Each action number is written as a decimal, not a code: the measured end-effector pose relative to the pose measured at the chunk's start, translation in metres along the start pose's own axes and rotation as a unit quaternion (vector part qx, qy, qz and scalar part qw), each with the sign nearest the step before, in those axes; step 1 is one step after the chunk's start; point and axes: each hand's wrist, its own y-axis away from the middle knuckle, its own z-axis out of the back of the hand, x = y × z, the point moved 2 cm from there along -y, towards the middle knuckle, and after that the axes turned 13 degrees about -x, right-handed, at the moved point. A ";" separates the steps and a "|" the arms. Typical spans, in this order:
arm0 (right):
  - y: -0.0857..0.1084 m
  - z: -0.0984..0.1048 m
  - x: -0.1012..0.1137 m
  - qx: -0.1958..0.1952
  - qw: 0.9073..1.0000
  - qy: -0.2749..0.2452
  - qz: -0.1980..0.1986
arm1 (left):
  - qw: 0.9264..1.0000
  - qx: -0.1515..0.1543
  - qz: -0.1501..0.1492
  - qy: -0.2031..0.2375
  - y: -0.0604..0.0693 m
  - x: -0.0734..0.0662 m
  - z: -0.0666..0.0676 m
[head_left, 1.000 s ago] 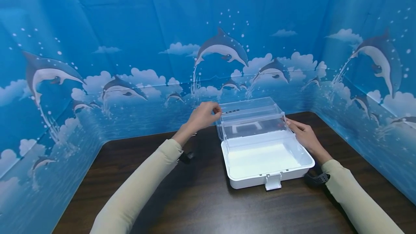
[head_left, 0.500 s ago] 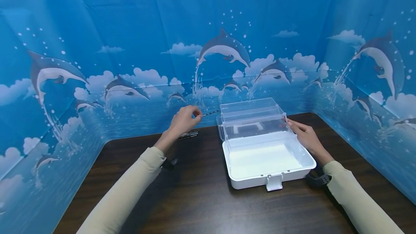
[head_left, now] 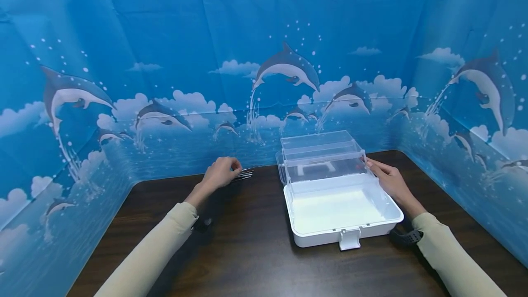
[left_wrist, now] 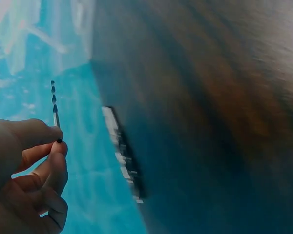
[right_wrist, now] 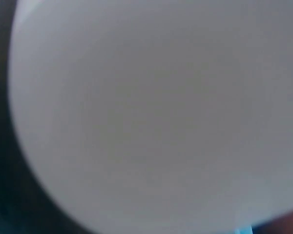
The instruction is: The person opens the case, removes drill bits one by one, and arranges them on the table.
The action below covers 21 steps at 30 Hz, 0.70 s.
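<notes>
My left hand pinches a thin twist drill bit by one end between thumb and fingers; its fluted end points away from the fingertips in the left wrist view. Just beside that hand, several more drill bits lie on the table near its back edge. On the right stands an opened white storage box with a raised clear tray. My right hand holds the right side of this tray at its upper corner, with fingertips partly hidden behind the plastic. A blurred white box wall fills the right wrist view.
The box's latch hangs at the front, and its clear lid leans back toward the curtain. A blue dolphin-print curtain rises around the back and sides of the dark wooden table.
My left hand has moved left and down from the clear tray to beside the drill bits on the table, still pinching one bit. The right hand stays on the tray.
</notes>
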 end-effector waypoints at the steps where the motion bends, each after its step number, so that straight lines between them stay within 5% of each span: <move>1: 0.000 0.000 0.000 0.001 1.000 0.002 0.001 | 1.000 0.008 0.002 0.000 0.001 0.004 -0.003; 12: 0.002 0.001 -0.003 0.002 1.000 0.009 -0.001 | 0.996 0.064 0.049 -0.030 0.010 0.039 -0.020; 21: -0.001 -0.001 0.000 0.004 1.000 0.007 0.005 | 0.996 0.067 0.052 -0.036 0.010 0.049 -0.020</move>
